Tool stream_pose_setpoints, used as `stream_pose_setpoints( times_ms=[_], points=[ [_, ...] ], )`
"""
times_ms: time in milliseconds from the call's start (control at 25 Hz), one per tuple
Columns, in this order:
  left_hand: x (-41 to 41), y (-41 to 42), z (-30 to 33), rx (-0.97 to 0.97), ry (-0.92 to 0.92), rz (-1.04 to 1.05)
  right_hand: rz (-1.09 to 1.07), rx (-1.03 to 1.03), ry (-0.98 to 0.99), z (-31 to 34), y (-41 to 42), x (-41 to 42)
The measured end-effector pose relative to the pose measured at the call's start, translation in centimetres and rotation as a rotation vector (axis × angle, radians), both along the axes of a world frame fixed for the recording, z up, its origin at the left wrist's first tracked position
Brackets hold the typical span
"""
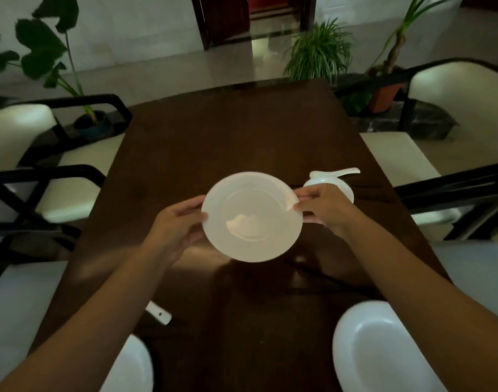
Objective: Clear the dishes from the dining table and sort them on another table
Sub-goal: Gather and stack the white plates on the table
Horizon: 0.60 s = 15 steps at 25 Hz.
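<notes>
A round white plate [252, 216] is held above the middle of the dark wooden dining table [228, 131]. My left hand [177, 224] grips its left rim and my right hand [324, 205] pinches its right rim. Behind my right hand stands a white bowl [342, 185] with a white spoon [337, 173] lying across it. A second white plate [383, 352] sits at the near right of the table. Part of a third white dish [134, 366] shows at the near left, mostly hidden by my left forearm. A white spoon handle [158, 313] lies near it.
Cream chairs with black frames flank the table: two on the left [24, 131] and two on the right [463, 97]. Potted plants [318, 52] stand beyond the far edge. Dark chopsticks [313, 271] lie on the table below the held plate.
</notes>
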<state>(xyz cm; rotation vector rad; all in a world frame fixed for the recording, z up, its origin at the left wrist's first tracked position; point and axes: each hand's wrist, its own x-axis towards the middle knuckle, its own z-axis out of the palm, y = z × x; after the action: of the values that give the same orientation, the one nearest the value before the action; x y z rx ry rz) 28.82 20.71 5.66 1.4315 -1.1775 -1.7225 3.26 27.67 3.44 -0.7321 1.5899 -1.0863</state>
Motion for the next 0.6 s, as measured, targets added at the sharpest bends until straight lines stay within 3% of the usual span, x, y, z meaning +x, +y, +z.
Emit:
stream_pose_setpoints(
  times_ms=[600],
  points=[
    [10.1,16.9,-8.0,0.155,-0.068,0.134,0.078,0.223,0.325,-6.6,14.5,11.4]
  ],
)
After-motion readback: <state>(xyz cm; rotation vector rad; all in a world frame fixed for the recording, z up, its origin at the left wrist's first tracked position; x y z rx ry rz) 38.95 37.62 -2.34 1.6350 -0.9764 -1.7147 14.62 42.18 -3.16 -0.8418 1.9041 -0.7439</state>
